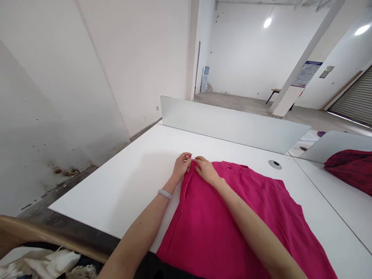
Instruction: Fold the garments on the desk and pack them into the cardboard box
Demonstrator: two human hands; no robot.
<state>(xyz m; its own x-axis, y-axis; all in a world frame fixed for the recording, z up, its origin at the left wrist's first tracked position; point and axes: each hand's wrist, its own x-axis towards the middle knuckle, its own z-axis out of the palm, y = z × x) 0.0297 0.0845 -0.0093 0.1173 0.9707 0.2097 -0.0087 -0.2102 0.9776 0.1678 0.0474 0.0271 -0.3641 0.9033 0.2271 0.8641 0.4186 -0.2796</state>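
A bright pink garment (215, 221) lies spread over the white table, its near part hanging toward my body. Its exact kind I cannot make out. My left hand (182, 164), with a pale bangle (165, 193) on the wrist, pinches the garment's far left corner. Close beside it, my right hand (205, 169) grips the same edge with bent fingers, partly hiding the cloth there. A folded seam runs down the left side from my hands.
A frosted divider (232, 124) stands along the back of the white table (130, 170). A dark red checked cloth (351, 168) rests at the right. A cable grommet (275, 164) is set in the tabletop. At lower left, a box (52, 236) holds crumpled fabrics.
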